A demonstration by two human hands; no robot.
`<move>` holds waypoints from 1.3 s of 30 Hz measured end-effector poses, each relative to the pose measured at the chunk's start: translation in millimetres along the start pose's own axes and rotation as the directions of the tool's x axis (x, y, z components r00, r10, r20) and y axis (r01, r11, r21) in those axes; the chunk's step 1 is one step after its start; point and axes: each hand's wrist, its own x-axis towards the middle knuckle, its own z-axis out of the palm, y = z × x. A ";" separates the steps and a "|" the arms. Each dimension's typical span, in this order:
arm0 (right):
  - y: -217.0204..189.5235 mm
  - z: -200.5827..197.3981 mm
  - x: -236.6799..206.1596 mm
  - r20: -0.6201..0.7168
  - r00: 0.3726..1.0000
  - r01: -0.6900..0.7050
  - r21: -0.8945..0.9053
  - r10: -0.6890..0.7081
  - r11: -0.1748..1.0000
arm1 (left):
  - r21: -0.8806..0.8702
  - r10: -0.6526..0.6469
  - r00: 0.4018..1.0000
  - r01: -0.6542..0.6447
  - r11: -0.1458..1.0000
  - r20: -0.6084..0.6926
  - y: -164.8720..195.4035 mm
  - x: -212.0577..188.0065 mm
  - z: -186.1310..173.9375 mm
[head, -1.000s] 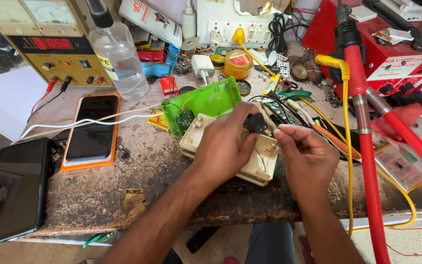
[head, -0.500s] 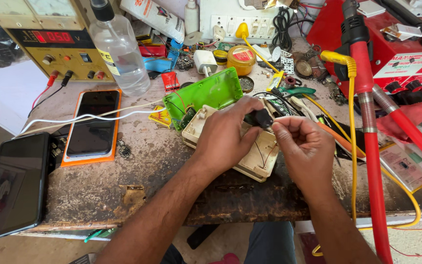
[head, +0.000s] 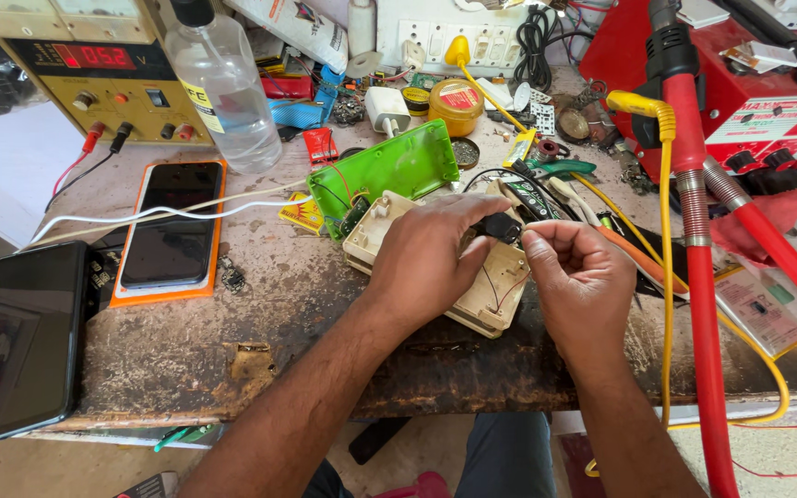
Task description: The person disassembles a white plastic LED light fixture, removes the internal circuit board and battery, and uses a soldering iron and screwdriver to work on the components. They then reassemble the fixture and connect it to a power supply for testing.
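Left hand (head: 431,258) and right hand (head: 576,277) both pinched a small black part (head: 500,226) between fingertips, directly above the opened beige casing (head: 495,290) at bench centre. Green cover (head: 389,175) lay at the casing's 11 o'clock, touching it. Orange-cased phone (head: 170,226) sat well off at 9 o'clock.

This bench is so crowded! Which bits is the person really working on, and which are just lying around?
In hand: small black part, pinched by left hand and right hand; opened cream casing; green cover.

Lying about: two phones, clear bottle, power supply, red hose.
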 end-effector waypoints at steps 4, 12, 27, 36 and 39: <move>-0.6 0.6 0.2 0.016 1.000 0.008 0.021 -0.008 1.000 | -0.005 0.010 1.000 -0.010 1.000 -0.015 0.3 -0.3 -0.5; 1.0 1.9 1.5 0.024 1.000 -0.004 0.006 0.004 1.000 | 0.001 0.003 1.000 -0.003 1.000 -0.004 -0.6 0.0 0.3; 1.8 2.7 2.2 0.038 0.999 0.010 -0.004 -0.010 1.000 | -0.001 0.002 1.000 -0.002 1.000 -0.012 -1.0 0.1 1.0; 1.2 3.0 2.8 0.049 0.998 0.033 -0.040 -0.031 0.999 | -0.016 -0.034 0.999 0.033 0.999 -0.007 0.7 0.5 -0.5; 1.1 2.3 3.0 0.055 0.998 0.043 -0.060 -0.040 0.997 | -0.017 -0.031 0.999 0.031 0.999 -0.008 2.0 0.8 -0.8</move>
